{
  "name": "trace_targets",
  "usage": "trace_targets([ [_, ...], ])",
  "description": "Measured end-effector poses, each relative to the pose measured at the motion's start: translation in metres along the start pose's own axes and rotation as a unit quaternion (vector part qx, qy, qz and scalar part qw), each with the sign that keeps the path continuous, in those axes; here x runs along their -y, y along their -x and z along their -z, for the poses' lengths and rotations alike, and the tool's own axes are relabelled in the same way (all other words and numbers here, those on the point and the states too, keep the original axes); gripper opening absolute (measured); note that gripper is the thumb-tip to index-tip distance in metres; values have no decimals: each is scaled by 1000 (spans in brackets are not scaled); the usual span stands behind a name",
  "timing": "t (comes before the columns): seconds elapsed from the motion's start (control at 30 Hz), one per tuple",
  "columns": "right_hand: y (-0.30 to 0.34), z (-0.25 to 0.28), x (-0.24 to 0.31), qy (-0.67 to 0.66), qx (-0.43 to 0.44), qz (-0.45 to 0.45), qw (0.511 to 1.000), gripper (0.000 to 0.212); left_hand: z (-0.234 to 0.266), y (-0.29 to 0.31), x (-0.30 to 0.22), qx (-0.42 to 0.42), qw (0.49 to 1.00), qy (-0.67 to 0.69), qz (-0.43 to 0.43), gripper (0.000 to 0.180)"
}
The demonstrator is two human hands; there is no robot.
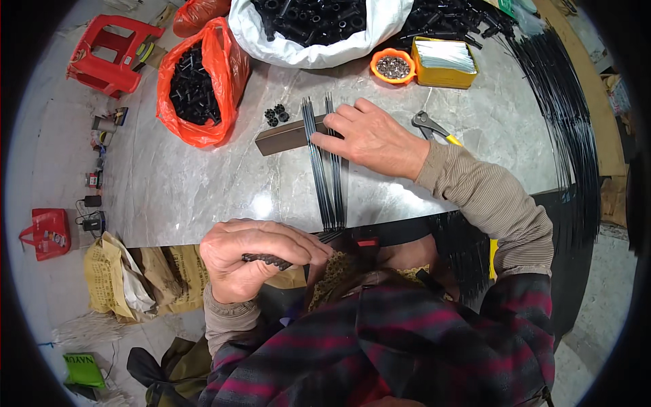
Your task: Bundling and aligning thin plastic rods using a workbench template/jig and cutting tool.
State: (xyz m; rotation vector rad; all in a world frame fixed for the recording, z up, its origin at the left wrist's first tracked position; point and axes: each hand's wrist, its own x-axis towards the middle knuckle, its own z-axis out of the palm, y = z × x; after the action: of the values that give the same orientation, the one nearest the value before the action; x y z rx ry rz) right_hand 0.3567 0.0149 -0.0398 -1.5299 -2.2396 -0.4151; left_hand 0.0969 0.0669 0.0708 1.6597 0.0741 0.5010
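Note:
Two groups of thin black rods (318,169) lie across a dark rectangular bar (283,140) on the table, their near ends almost meeting at the table's front edge. My right hand (376,139) is over the far part of the rods, thumb and bent fingers closed on the right-hand group; its fingertips partly hide them. At the front edge my left hand (254,247) is closed around a bundle of thin black rods (268,260), whose dark knobby ends show at the palm. Small black caps (277,114) sit left of the bar's far side.
Black plastic parts fill a red bag (234,74) and a white sack (325,55). An orange bowl (393,66) of small metal pieces stands beside a yellow tin (444,79) of white sticks. Yellow-handled pliers (434,127) lie at right, near many long black rods (566,115).

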Motion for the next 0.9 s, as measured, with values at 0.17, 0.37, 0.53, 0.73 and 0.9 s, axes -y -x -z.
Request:
trace_targets([
  [0.17,-23,2,-17,32,15,71,997,9,-4,-4,0,-6,1000,0,-2,33],
  [0.37,-46,-8,-18,65,43,140,987,6,-2,-4,1,-13,1000,-4,-7,37],
  [0.53,-47,-2,-23,62,20,171,983,7,2,-4,4,-2,1000,-2,-12,38],
  [0.73,-43,-9,-31,67,14,166,984,9,2,-5,3,2,1000,0,-10,39],
  [0.9,-43,-2,-35,64,49,133,988,9,3,-6,5,5,1000,8,-7,37],
])
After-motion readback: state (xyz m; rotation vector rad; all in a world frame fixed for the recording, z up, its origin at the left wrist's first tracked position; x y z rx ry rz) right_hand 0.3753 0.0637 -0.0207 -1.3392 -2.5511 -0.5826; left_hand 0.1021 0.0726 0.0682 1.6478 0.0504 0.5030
